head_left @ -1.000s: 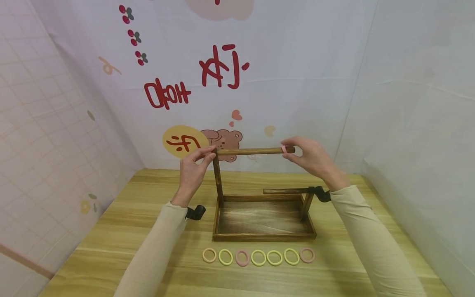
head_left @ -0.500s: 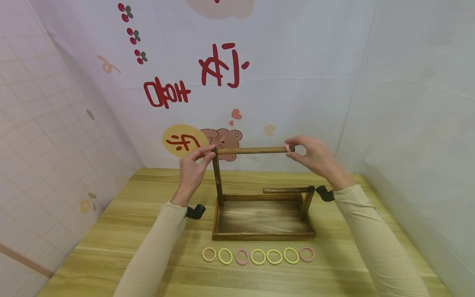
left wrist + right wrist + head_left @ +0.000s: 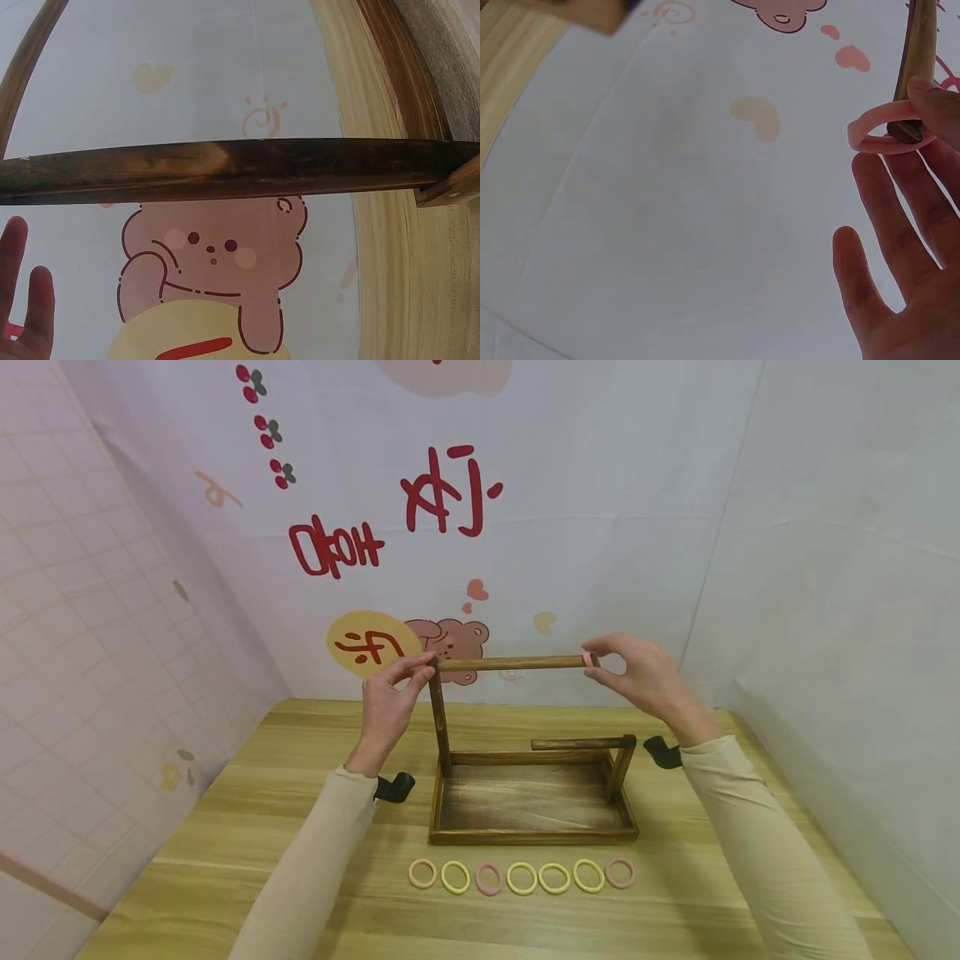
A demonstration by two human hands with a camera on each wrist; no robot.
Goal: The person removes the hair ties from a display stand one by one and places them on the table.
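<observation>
My right hand [image 3: 645, 677] pinches a pink ring [image 3: 588, 658] at the free right end of the upper rod [image 3: 517, 663] of a brown wooden stand. Up close in the right wrist view, the ring [image 3: 862, 133] encircles the rod's tip [image 3: 906, 132], with my thumb against it. With thumb and fingertips, my left hand [image 3: 388, 706] grips the corner where this rod meets the tall left post [image 3: 440, 718]. Only a couple of left fingers [image 3: 39, 304] show in the left wrist view, below the dark post [image 3: 225, 171].
A shorter rod [image 3: 573, 744] juts left from the low right post [image 3: 621, 772], above the stand's tray [image 3: 534, 838]. Several rings lie in a row before it on the table [image 3: 360, 906]: an orange one [image 3: 412, 874], yellow ones and pink ones. A printed cloth wall [image 3: 600, 527] stands behind.
My right hand has slid the pink ring rightward along the upper rod to its free end. The left hand keeps its grip on the corner.
</observation>
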